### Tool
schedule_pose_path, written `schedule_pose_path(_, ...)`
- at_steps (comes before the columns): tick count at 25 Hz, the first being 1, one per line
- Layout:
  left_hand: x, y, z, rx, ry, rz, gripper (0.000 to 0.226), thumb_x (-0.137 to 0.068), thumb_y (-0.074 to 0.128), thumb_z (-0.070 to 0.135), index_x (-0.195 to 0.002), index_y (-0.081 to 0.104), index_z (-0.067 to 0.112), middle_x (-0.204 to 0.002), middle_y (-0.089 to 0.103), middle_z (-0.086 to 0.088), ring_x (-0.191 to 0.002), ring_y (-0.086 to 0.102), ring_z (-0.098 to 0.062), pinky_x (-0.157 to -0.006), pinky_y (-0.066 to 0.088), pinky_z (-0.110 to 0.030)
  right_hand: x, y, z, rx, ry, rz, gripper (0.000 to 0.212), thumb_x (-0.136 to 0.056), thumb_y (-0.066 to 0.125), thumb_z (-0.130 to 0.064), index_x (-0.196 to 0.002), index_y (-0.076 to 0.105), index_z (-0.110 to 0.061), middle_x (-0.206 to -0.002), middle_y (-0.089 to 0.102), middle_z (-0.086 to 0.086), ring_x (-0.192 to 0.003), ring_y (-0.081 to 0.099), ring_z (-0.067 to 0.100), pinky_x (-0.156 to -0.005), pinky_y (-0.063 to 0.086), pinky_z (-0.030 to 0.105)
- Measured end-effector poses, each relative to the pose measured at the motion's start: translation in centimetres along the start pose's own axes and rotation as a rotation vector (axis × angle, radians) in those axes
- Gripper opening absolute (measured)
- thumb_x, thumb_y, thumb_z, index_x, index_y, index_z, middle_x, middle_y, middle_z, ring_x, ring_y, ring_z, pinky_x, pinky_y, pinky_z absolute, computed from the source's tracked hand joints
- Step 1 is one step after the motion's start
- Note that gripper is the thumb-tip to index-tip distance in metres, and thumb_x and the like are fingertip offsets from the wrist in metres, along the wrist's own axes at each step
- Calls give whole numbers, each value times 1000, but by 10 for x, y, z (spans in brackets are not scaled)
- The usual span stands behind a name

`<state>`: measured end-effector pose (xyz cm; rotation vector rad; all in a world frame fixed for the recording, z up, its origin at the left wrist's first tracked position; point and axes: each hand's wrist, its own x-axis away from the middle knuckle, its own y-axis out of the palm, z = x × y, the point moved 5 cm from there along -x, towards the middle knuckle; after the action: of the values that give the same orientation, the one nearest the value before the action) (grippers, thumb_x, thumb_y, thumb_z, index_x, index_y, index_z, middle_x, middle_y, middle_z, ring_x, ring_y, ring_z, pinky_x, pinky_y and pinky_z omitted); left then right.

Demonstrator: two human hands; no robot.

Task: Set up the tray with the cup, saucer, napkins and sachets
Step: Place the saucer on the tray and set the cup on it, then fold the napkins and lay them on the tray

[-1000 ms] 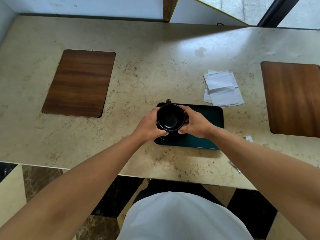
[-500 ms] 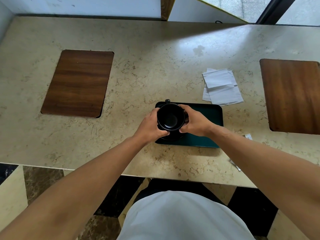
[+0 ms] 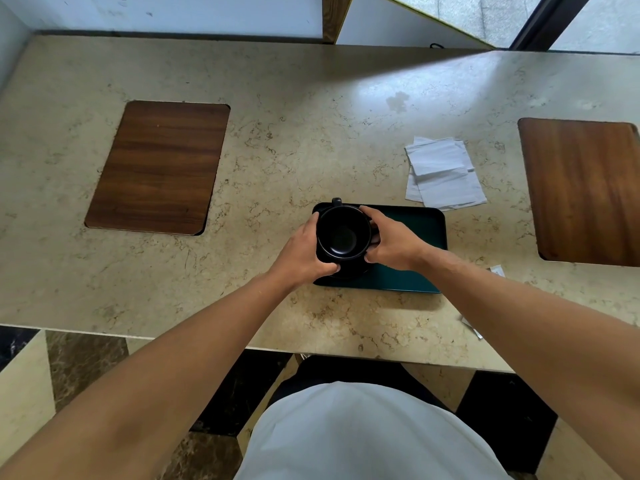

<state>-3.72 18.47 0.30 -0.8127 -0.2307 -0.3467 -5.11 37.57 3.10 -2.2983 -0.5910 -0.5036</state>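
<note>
The cup [image 3: 343,233], gripped on either side by the left hand [image 3: 304,252] and right hand [image 3: 393,242], sits over the saucer [image 3: 349,273] at the tray's [image 3: 415,244] left end, where an uneven release could tip or skid it.

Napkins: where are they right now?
In the head view the napkins lie in a loose stack on the table, just beyond the tray's far right corner, left of the right wooden board.
</note>
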Motion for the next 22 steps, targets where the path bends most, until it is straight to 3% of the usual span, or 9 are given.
schedule_pose_path(4, -1, -10, -2, -18, 11, -9, 125, -60, 87, 56, -158, 16, 24, -151, 40, -6, -136, 43, -24, -111, 43, -45, 1, -8, 0, -13, 11, -1, 96, -81, 69, 9, -159, 19, -18, -140, 58, 10, -115, 66, 27, -98, 56, 44)
schedule_pose_path(8, -11, -23, 4, -55, 8, 27, 118, -64, 70, 81, -156, 13, 33, -162, 25, -3, -148, 29, -23, -113, 31, -41, 4, -25, -6, -15, 1, 96, 79, -89, 58, 2, -158, 26, -19, -152, 47, 9, -132, 55, 28, -107, 49, 41)
schedule_pose_path(14, -39, -42, 37, -56, 108, 43, 104, -73, 58, 82, -155, 15, 36, -162, 26, 3, -147, 29, -18, -113, 30, -38, 5, -45, -17, 23, -12, 260, 63, -101, 55, -30, -157, 32, -14, -158, 42, 8, -144, 40, 25, -118, 35, 43)
schedule_pose_path(18, -54, -44, 58, -89, 180, 37, 101, -77, 58, 78, -156, 19, 29, -160, 30, 1, -145, 32, -19, -107, 30, -32, 8, -55, -10, 50, 36, 319, 62, -103, 52, -39, -156, 33, -13, -160, 38, 8, -146, 37, 26, -119, 31, 42)
schedule_pose_path(22, -67, -32, 74, -106, 245, -20, 100, -77, 58, 75, -155, 25, 23, -158, 34, -2, -144, 35, -20, -111, 31, -34, 20, -72, 9, 57, 106, 411, 62, -102, 53, -41, -155, 34, -14, -159, 39, 8, -146, 37, 25, -119, 32, 42)
